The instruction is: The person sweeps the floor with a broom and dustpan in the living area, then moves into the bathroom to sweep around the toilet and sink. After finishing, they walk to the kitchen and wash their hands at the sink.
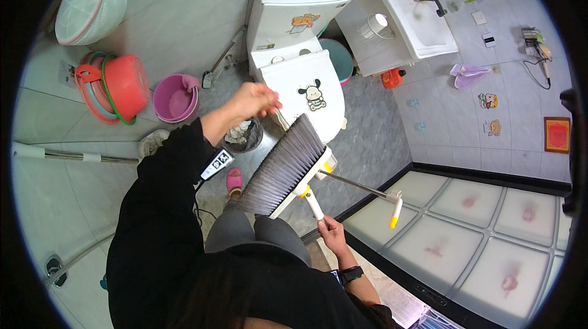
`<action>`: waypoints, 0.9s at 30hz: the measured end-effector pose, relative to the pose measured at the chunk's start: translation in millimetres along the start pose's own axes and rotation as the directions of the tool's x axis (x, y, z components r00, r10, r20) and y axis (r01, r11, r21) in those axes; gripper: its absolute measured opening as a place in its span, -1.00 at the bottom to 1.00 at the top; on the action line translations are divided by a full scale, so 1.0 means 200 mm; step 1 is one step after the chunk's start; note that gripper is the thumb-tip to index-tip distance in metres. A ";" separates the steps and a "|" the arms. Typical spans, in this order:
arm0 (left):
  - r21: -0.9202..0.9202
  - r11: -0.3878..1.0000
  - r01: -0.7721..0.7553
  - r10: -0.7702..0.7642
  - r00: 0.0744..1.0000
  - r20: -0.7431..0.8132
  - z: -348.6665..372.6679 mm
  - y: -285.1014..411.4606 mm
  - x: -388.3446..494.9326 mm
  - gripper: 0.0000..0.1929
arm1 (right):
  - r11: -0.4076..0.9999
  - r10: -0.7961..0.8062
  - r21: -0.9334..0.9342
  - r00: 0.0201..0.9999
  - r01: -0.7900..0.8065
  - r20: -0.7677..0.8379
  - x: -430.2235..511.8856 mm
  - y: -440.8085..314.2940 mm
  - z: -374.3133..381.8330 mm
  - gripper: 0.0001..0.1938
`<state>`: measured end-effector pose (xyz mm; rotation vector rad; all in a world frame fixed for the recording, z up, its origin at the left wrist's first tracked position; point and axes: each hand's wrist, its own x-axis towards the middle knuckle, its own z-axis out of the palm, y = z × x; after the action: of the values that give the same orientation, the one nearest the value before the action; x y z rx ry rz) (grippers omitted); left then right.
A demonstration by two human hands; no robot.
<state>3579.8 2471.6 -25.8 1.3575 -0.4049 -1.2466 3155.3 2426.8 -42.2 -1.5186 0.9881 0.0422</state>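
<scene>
My right hand (331, 233) grips the white handle of a broom (287, 168) whose grey bristles are raised and point up and to the left. My left hand (259, 101) is off the broom, above its bristles and beside the closed toilet lid (305, 95); its fingers are bent, and nothing shows in them. Behind the broom head stands a long-handled dustpan (330, 163), its metal rod (353, 183) running to a white and yellow grip. A dark waste bin (254, 138) holding crumpled paper is below my left forearm.
Red basins (133, 85) and a pink bucket (174, 101) are at the left wall. A washbasin (425, 30) is at the upper right, with a red bottle (392, 78) on the floor below. A black-framed, frosted-panel door (441, 246) borders the lower right.
</scene>
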 end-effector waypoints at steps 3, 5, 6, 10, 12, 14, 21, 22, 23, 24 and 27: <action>-0.109 0.990 -0.088 0.066 0.979 -0.194 -0.08 0.06 0.00 -0.87 | 1.000 0.019 -0.008 1.000 -0.019 0.021 0.02 -0.01 -0.02 -0.76; -0.022 0.996 -0.086 0.083 0.987 -0.138 -0.07 0.08 0.00 -0.88 | 0.999 0.042 -0.014 0.999 -0.041 0.032 0.03 -0.02 -0.03 -0.76; 0.028 0.996 -0.085 0.087 0.990 -0.114 -0.06 0.09 0.00 -0.88 | 0.999 0.033 -0.013 0.999 -0.032 0.042 0.04 -0.03 -0.03 -0.76; 0.124 0.991 0.049 -0.075 0.972 0.221 0.04 0.06 0.01 -0.77 | 0.998 0.041 -0.041 0.997 -0.039 0.067 0.08 -0.06 -0.04 -0.76; 0.227 0.974 0.002 -0.050 0.977 0.207 0.05 0.04 0.03 -0.80 | 0.998 0.033 -0.052 0.997 -0.029 0.076 0.09 -0.06 -0.05 -0.76; 0.221 0.973 -0.068 0.031 0.985 0.167 0.01 0.03 0.04 -0.85 | 0.999 0.018 -0.042 0.996 -0.014 0.085 0.09 -0.06 -0.07 -0.75; 0.124 0.989 -0.075 0.106 0.959 -0.264 -0.32 0.00 0.00 -0.84 | 0.999 0.046 -0.002 0.996 -0.046 0.074 0.10 -0.05 -0.12 -0.79; 0.119 0.989 -0.083 0.107 0.971 -0.214 -0.30 -0.02 -0.02 -0.85 | 0.999 0.044 -0.003 0.996 -0.044 0.075 0.11 -0.05 -0.11 -0.79; 0.113 0.989 -0.090 0.108 0.982 -0.158 -0.27 -0.05 -0.04 -0.85 | 0.998 0.048 0.029 0.996 -0.050 0.081 0.11 -0.06 -0.12 -0.79; 0.138 0.988 -0.062 0.071 0.995 -0.065 -0.22 -0.08 -0.05 -0.86 | 0.997 0.057 0.054 0.994 -0.062 0.092 0.12 -0.07 -0.12 -0.79; -0.012 0.997 -0.076 0.077 0.974 0.212 -0.05 -0.13 -0.06 -0.87 | 0.996 0.056 0.063 0.993 -0.063 0.101 0.13 -0.10 -0.12 -0.79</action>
<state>3572.3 2492.7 -47.0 1.1975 -0.5982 -1.3314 3171.9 2390.7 -35.4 -1.4130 0.9466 0.1253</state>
